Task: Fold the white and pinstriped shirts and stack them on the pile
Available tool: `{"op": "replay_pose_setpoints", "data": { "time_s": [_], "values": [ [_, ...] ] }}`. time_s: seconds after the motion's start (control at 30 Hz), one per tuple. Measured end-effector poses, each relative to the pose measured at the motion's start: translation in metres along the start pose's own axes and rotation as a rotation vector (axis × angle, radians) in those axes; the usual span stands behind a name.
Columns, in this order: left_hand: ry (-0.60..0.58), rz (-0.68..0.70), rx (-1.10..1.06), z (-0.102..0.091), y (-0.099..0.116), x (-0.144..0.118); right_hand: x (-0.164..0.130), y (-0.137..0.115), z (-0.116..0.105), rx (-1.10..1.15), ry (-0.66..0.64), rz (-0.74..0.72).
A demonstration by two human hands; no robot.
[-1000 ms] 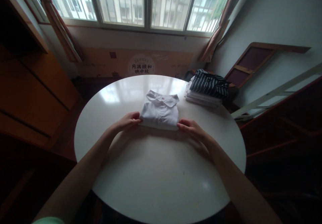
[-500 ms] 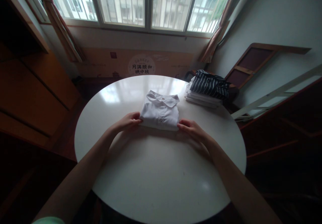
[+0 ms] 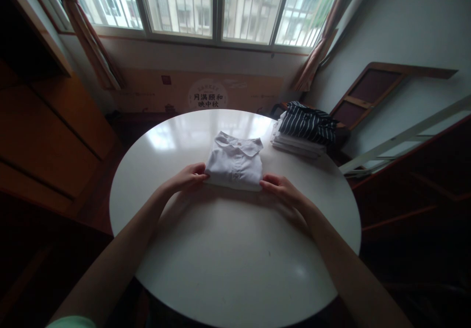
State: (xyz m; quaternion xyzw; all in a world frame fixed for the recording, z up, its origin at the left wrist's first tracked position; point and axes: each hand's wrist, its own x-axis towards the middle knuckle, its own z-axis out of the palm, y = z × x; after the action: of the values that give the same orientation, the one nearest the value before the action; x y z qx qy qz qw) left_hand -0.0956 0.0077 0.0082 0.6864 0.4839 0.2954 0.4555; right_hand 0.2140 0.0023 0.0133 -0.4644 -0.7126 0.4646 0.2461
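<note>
A white collared shirt (image 3: 235, 163), folded into a neat rectangle, lies on the round white table (image 3: 221, 249). Its collar points away from me, and a button placket runs down the middle. My left hand (image 3: 191, 175) pinches the near left corner between thumb and fingers. At the near right corner, my right hand (image 3: 277, 186) is closed on the fabric in the same way. Both hands rest low, close to the tabletop.
At the table's back right edge stands a stack of folded white clothes (image 3: 298, 147) with a black-and-white striped garment (image 3: 307, 123) on top. Beyond the table are a printed banner (image 3: 154, 90) and a barred window (image 3: 180, 9). A wooden cabinet (image 3: 47, 136) is on the left.
</note>
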Motion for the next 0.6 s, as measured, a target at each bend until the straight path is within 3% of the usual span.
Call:
{"op": "replay_pose_setpoints", "data": {
  "time_s": [0.6],
  "values": [
    [-0.002,0.000,-0.004,0.0006,0.0035,-0.0010,0.0003,0.0016,0.0001,0.009,0.002,0.009]
  ]
}}
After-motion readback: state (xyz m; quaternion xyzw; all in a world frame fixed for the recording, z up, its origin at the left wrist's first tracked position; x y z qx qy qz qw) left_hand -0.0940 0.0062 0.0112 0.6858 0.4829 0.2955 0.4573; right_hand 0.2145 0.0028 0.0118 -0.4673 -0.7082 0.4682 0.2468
